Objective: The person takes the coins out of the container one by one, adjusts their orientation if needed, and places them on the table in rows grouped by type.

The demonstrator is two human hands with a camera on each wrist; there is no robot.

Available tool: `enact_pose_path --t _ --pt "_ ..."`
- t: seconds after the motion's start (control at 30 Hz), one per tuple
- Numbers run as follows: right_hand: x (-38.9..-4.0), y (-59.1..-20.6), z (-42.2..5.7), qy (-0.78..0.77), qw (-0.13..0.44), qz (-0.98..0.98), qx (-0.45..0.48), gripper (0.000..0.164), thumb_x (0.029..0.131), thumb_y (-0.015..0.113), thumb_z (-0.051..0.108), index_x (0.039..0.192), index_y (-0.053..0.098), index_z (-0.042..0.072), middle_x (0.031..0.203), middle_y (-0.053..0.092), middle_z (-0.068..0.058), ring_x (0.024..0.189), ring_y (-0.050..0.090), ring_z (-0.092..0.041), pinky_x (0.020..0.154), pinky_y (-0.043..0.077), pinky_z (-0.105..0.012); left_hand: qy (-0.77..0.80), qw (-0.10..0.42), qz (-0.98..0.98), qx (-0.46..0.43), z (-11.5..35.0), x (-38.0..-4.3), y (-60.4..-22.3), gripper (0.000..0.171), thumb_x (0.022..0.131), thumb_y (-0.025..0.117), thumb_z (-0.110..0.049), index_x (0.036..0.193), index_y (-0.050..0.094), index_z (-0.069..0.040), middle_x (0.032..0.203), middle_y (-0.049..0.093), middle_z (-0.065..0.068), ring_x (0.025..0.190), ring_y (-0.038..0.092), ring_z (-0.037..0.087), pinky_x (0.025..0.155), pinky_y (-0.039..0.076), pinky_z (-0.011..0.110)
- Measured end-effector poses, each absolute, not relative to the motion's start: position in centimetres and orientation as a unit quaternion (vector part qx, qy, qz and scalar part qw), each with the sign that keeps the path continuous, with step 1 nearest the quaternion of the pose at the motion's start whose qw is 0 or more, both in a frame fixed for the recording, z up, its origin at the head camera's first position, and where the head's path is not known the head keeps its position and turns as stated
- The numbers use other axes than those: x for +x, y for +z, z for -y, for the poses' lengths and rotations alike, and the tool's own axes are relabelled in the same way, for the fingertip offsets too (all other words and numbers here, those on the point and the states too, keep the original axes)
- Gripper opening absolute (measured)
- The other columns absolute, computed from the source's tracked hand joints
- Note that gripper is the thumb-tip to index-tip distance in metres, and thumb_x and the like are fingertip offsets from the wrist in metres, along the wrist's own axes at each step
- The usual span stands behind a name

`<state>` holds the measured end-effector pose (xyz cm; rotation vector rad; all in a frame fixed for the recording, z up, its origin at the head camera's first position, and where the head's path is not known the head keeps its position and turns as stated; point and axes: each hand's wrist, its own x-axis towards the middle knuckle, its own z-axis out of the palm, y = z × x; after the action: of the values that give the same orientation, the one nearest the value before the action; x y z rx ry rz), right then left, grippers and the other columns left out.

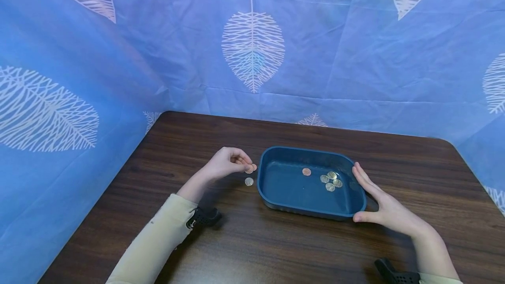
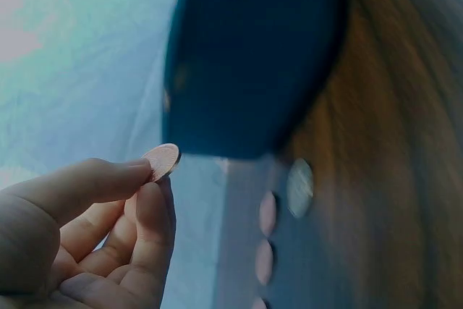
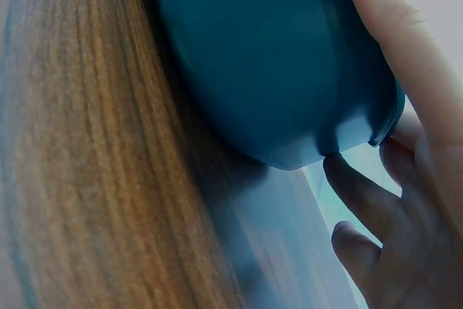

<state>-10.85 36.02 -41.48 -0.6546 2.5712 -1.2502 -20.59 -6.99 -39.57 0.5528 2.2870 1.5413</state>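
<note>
My left hand [image 1: 226, 162] pinches a copper coin [image 2: 163, 161] between thumb and index finger, above the table just left of a blue tray [image 1: 292, 204]. Below it in the left wrist view, a silver coin [image 2: 300, 188] and a few copper coins [image 2: 268, 213] lie on the wood. Inside the tray are one copper coin [image 1: 306, 172] and a cluster of several silvery coins [image 1: 330, 186]. At the tray's right end my right hand [image 1: 386, 207] holds the rim, thumb at the near corner and fingers at the far one.
The dark wooden table [image 1: 252, 249] carries the tray near its middle. Behind and to the left hangs a blue cloth [image 1: 189, 47] with white leaf prints. A black wrist strap [image 1: 203, 217] is on the left wrist, another [image 1: 394, 273] by the right arm.
</note>
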Motion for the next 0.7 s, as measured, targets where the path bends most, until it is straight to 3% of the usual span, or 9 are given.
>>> enact_pose_path --t 0.3,0.7 --pt "-10.8 -41.5 -36.0 -0.421 0.102 -0.873 -0.223 0.107 0.079 0.077 0.008 0.155 0.003 0.024 0.159 -0.012 0.007 0.137 -0.005 0.004 0.087 0.019 -0.077 0.524 0.165 -0.82 0.162 8.8 -20.6 -41.1 0.009 0.085 0.073 -0.009 0.091 0.071 -0.003 0.086 0.068 0.005 0.074 0.06 0.018 0.071 0.05 0.032" --pt "-10.8 -41.6 -35.9 -0.409 0.096 -0.883 -0.209 0.107 0.079 0.077 0.01 0.155 0.003 0.025 0.159 -0.01 0.007 0.138 -0.004 0.002 0.088 0.021 -0.075 0.462 0.155 -0.858 0.165 9.0 -20.4 -42.4 0.005 0.082 0.07 -0.001 0.086 0.072 -0.003 0.075 0.068 0.001 0.069 0.06 0.012 0.066 0.048 0.027"
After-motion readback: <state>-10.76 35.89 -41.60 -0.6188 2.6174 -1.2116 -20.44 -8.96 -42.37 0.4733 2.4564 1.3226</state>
